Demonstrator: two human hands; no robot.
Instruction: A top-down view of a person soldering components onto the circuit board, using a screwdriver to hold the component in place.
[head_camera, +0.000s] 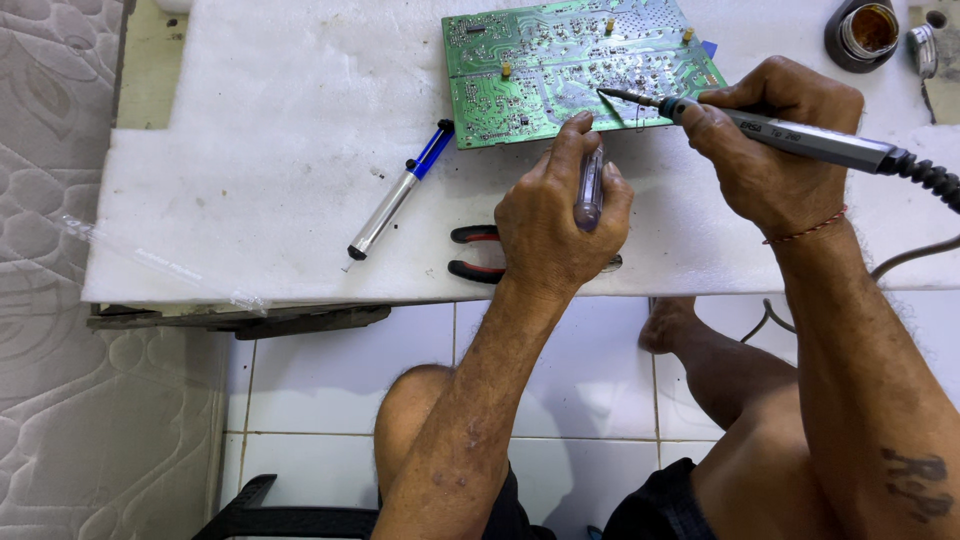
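Right, a quilted mattress (60, 300) fills the left edge of the frame, and beside it a white foam sheet (290, 130) covers the table across the whole upper half. Below that, white floor tiles (330, 380) with the person's bare knees and a foot showing.

On the foam at upper centre lies a green circuit board (560, 65), solder side up, its long axis running left to right with a slight tilt, lower edge toward the hands. The right hand (775, 150) sits at the upper right, fingers curled tight round a grey soldering iron (800, 138); the iron's long axis runs almost level across the frame, tip pointing left and a touch upward onto the board's lower right area, coiled black cord trailing off the right edge. A thin red string circles that wrist.

The left hand (560, 215) is at centre, closed around a small clear-handled tool (590, 188) that stands nearly upright in the frame, index finger stretched up to the board's lower edge.

Left of that hand, a silver desoldering pump (395, 195) with a blue end lies diagonally, blue end upper right. Red-handled pliers (478, 252) peek out under the left hand. Top right corner, a small round jar (865, 30) of amber stuff.
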